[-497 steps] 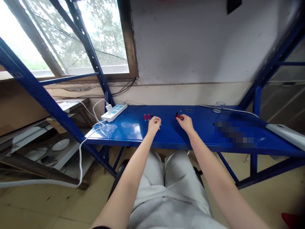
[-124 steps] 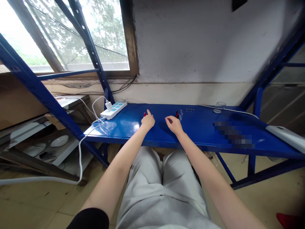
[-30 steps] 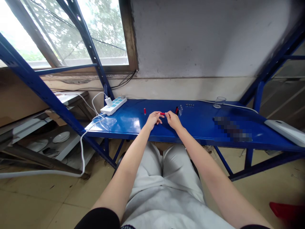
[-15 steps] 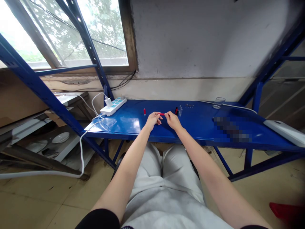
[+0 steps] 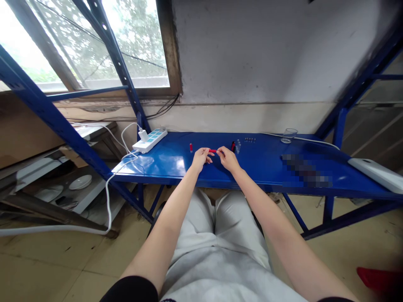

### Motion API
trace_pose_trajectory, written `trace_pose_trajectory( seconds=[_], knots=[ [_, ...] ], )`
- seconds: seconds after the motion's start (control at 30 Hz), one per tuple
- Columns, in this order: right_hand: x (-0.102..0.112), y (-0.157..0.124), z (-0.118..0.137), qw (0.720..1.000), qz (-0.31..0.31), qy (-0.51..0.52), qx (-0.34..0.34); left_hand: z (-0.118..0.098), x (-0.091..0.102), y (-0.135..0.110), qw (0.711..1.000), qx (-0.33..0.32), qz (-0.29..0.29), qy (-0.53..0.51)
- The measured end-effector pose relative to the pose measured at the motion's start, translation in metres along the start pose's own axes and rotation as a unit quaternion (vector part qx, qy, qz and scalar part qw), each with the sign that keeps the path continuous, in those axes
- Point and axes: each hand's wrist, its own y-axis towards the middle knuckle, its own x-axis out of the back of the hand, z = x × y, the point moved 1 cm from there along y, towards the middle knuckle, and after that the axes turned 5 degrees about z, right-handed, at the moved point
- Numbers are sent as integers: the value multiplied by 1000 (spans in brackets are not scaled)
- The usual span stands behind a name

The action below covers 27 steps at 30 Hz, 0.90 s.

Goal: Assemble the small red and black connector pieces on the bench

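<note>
Between my hands lies a slim red tube (image 5: 213, 151), roughly level above the blue table, too small to name more exactly. The fingertips of my left hand (image 5: 200, 159) pinch its left end, with the other fingers loosely bent below. My right hand (image 5: 228, 158) grips the opposite end between thumb and fingers. Left of my hands a short red tube with a pale base (image 5: 191, 147) stands upright on the table. Just beyond my right hand are a black-and-red piece (image 5: 233, 146) and several small clear pieces (image 5: 238, 146). Several tiny metallic pieces (image 5: 250, 140) sit in a row behind them.
A white power strip (image 5: 150, 140) with a plug and cable lies at the table's (image 5: 163, 165) left. Toward the right are a clear glass (image 5: 289, 135), a blurred dark object (image 5: 305, 170) and a white flat device (image 5: 378, 174). Blue rack posts (image 5: 338, 128) frame both sides.
Both hands and the red tube have shifted very slightly left. A little more of the tube shows between my fingers. The things on the table have stayed put.
</note>
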Motion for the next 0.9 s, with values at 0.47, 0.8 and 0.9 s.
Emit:
trace_pose_trajectory(
  seconds=[0.47,0.8,0.9],
  knots=[
    [0,0,6,999,-33,-27,24,2,1,2,1000,-15,-23,-2],
    [-2,1,-4,994,-91,-25,46,-4,0,-4,999,-43,7,10],
    [-2,1,-3,994,-94,-24,53,-3,0,-3,998,-50,-5,26]
  ],
)
